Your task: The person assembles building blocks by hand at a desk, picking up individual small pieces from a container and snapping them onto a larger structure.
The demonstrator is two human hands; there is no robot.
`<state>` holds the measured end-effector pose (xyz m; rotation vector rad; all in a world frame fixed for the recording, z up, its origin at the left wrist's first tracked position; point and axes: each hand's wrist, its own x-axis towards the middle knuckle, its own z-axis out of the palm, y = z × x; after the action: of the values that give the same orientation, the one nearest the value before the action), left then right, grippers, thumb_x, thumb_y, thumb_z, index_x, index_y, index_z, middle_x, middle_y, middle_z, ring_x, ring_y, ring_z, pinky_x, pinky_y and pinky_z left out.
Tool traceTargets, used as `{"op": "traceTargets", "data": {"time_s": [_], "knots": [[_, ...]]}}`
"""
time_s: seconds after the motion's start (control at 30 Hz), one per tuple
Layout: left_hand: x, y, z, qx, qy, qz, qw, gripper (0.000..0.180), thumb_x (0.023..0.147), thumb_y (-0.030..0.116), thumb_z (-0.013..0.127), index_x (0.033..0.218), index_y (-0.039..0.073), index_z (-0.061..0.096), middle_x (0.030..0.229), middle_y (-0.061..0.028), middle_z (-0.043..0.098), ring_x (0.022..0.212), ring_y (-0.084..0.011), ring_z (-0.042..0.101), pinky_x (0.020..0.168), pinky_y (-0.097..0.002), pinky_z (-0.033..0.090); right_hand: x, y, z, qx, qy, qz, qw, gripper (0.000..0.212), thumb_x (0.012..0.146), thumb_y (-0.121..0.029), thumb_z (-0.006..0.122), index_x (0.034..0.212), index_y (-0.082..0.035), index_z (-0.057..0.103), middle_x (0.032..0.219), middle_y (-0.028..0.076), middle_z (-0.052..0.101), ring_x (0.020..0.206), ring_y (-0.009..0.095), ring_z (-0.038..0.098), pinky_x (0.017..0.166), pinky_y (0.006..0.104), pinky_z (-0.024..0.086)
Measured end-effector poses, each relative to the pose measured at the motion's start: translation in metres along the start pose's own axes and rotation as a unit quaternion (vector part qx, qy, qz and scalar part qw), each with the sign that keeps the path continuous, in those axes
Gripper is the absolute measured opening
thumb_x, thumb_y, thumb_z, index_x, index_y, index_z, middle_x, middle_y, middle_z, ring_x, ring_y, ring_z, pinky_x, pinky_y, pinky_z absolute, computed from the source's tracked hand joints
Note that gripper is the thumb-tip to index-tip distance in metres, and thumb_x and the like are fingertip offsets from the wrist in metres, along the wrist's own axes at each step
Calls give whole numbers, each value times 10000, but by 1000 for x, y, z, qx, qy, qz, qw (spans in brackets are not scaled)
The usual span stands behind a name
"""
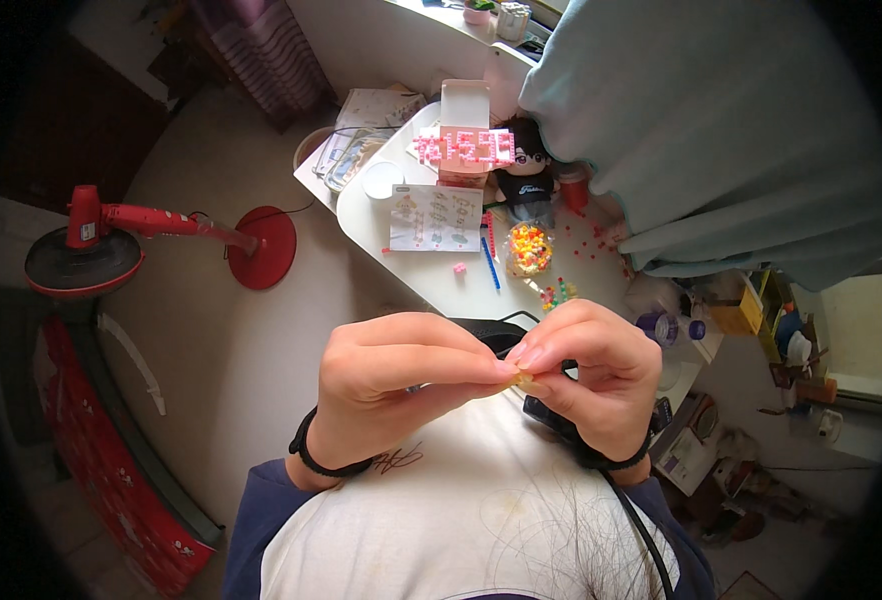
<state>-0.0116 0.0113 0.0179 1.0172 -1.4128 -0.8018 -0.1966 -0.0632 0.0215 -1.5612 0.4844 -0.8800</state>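
Observation:
In front of my chest, my left hand (396, 372) and my right hand (601, 368) meet at the fingertips. Both are closed in a pinch on a small yellowish piece (524, 379), mostly covered by the fingers, so its exact kind does not show. Beyond the hands, a clear jar (530, 250) full of small orange, yellow and red pieces stands on the white table (451, 285). Near it lie a blue stick (490, 263), a small pink piece (460, 268) and a cluster of colourful pieces (558, 293).
A printed sheet (436, 217) lies on the table before an open pink box (464, 172) and pink block figures (464, 147). A doll (527, 185) sits beside them. A teal curtain (651, 130) hangs at the right. A red fan (86, 245) stands at the left.

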Motion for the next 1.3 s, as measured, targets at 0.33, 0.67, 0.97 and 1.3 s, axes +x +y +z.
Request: {"op": "traceTargets", "data": {"time_s": [0.33, 0.67, 0.97, 1.3], "knots": [[-2, 2, 2, 30, -4, -13, 999, 188, 730, -34, 732, 906, 33, 731, 805, -92, 687, 700, -177, 656, 602, -252, 516, -2, -8, -6, -62, -21, 39, 997, 151, 758, 35, 709, 898, -17, 687, 851, 79, 669, 682, 120, 595, 594, 221, 459], [1, 7, 0, 54, -20, 0, 998, 259, 678, -14, 774, 927, 48, 737, 806, -78, 668, 698, -176, 642, 601, -256, 515, -2, -4, -8, -4, -40, 61, 997, 133, 777, 22, 704, 908, 4, 689, 847, 89, 665, 692, 120, 604, 605, 216, 461], [6, 1, 1, 119, -70, 54, 989, 264, 650, 49, 785, 909, 94, 751, 801, -29, 605, 690, -155, 609, 577, -267, 488, 2, 0, -26, -16, -145, 75, 986, 124, 799, -22, 697, 922, -2, 696, 818, 76, 662, 705, 113, 604, 622, 220, 455], [8, -5, 9, 152, -64, 57, 985, 217, 640, 65, 816, 845, 79, 747, 805, -35, 594, 686, -145, 581, 568, -250, 446, -1, 3, -30, 10, -122, 108, 987, 118, 823, -68, 694, 930, -18, 709, 840, 47, 678, 701, 89, 598, 607, 206, 444]]}}
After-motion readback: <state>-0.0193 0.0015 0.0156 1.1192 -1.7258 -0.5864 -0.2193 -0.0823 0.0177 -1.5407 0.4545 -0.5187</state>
